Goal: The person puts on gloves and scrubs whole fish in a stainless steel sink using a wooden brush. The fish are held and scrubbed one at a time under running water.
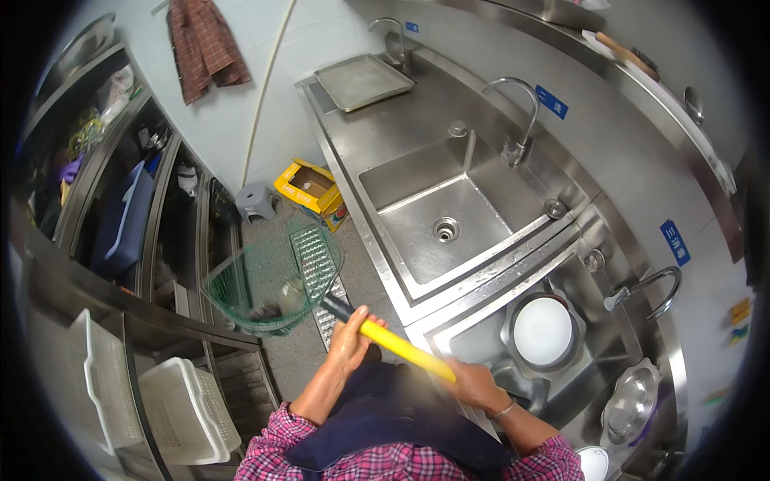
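Note:
I hold a fishing net across the front of my body by its yellow handle [405, 350]. My left hand [350, 341] is wrapped round the handle close to the dark neck. Farther along, my right hand [475, 385] grips the handle's end beside the sink edge. The green mesh [261, 276] hangs out to the left, above the floor. A pale and dark shape [281, 303] shows through the mesh; whether it lies in the net or behind it, I cannot tell.
On the right are a bare steel sink [441, 192] and a nearer sink holding a white bowl [543, 331]. A steel tray [365, 82] lies on the counter. A yellow box [309, 184] and grey stool [258, 202] stand on the floor. White baskets [180, 409] sit on left shelves.

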`<state>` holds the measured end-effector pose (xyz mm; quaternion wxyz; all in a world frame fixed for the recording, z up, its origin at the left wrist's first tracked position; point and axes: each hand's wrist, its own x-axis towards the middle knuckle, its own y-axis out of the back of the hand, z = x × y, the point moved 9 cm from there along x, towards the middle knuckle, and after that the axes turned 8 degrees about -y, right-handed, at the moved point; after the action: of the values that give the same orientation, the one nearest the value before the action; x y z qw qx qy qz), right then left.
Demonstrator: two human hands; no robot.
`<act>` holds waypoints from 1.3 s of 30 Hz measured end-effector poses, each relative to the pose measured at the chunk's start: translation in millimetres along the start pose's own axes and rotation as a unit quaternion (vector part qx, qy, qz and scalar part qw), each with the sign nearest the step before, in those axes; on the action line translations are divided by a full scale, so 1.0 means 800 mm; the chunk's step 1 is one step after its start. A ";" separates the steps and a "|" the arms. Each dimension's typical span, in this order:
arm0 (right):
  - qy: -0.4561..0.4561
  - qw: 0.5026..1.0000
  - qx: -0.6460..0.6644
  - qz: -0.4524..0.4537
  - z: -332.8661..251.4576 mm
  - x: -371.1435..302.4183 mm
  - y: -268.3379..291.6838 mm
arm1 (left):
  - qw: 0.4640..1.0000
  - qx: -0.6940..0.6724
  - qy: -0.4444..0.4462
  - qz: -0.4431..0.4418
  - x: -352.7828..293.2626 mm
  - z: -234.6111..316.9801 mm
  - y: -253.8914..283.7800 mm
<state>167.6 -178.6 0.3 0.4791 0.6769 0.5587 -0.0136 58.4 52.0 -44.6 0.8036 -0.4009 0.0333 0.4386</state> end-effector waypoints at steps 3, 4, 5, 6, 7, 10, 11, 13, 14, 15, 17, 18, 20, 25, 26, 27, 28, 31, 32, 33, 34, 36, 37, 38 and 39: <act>0.066 0.984 0.161 0.032 0.042 0.047 0.062 | 0.975 0.182 -0.081 -0.094 0.027 0.046 -0.152; 0.074 0.973 0.216 0.011 0.054 0.045 0.050 | 0.957 0.242 -0.093 -0.130 0.025 0.040 -0.169; 0.079 0.959 0.271 -0.009 0.064 0.043 0.039 | 0.934 0.299 -0.102 -0.169 0.021 0.032 -0.185; 0.045 0.956 0.288 -0.024 0.069 0.042 0.034 | 0.941 0.273 -0.102 -0.174 0.016 0.030 -0.199; 0.010 0.952 0.304 -0.038 0.072 0.038 0.031 | 0.937 0.265 -0.103 -0.200 0.021 0.026 -0.212; 0.015 0.941 0.336 0.031 0.053 0.025 0.063 | 0.930 0.226 -0.102 -0.271 0.047 0.024 -0.252; 0.033 0.937 0.339 0.074 0.047 0.019 0.082 | 0.926 0.208 -0.095 -0.301 0.057 0.025 -0.271; -0.024 0.957 0.243 0.154 0.054 0.008 0.109 | 0.929 0.139 -0.049 -0.339 0.068 0.026 -0.301; -0.049 0.961 0.193 0.191 0.053 0.001 0.123 | 0.926 0.111 -0.028 -0.360 0.074 0.027 -0.310; -0.074 0.964 0.143 0.211 0.051 -0.006 0.137 | 0.922 0.081 -0.009 -0.380 0.080 0.026 -0.317; -0.116 0.960 0.039 0.252 0.044 -0.022 0.171 | 0.923 0.018 0.024 -0.383 0.095 0.022 -0.322; -0.115 0.960 0.016 0.256 0.038 -0.026 0.183 | 0.929 -0.010 0.039 -0.367 0.103 0.014 -0.312; -0.121 0.957 -0.028 0.262 0.032 -0.030 0.200 | 0.937 -0.060 0.069 -0.337 0.116 -0.007 -0.284; -0.097 0.953 -0.027 0.284 0.039 -0.028 0.196 | 0.932 -0.037 0.079 -0.353 0.117 -0.013 -0.291; -0.091 0.957 -0.002 0.274 0.046 -0.023 0.191 | 0.931 -0.020 0.073 -0.357 0.119 -0.008 -0.294; -0.091 0.963 0.033 0.253 0.049 -0.014 0.183 | 0.932 0.044 0.059 -0.354 0.124 -0.004 -0.294; -0.091 0.966 0.069 0.232 0.049 -0.004 0.176 | 0.929 0.107 0.044 -0.351 0.130 0.001 -0.296; -0.087 0.950 0.276 0.120 0.063 0.030 0.138 | 0.885 0.279 -0.032 -0.371 0.148 0.020 -0.320; -0.104 0.923 0.367 0.045 0.066 0.039 0.123 | 0.876 0.311 -0.053 -0.364 0.149 0.020 -0.330; -0.116 0.884 0.451 -0.034 0.062 0.048 0.108 | 0.867 0.344 -0.076 -0.353 0.153 0.021 -0.337; -0.086 0.830 0.545 -0.080 0.065 0.055 0.089 | 0.882 0.310 -0.071 -0.347 0.153 0.004 -0.343; -0.045 0.768 0.620 -0.151 0.085 0.072 0.054 | 0.924 0.196 0.000 -0.329 0.156 -0.040 -0.351; -0.016 0.731 0.653 -0.197 0.080 0.079 0.042 | 0.937 0.163 0.035 -0.308 0.170 -0.062 -0.335; -0.014 0.699 0.681 -0.218 0.074 0.086 0.034 | 0.945 0.154 0.059 -0.283 0.193 -0.084 -0.312; -0.016 0.666 0.708 -0.233 0.068 0.091 0.028 | 0.952 0.169 0.070 -0.245 0.212 -0.100 -0.286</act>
<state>240.3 -158.6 -55.3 -0.1542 0.6601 0.5125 -0.5271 353.5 46.2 -26.4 0.9380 -0.2843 0.0642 0.1875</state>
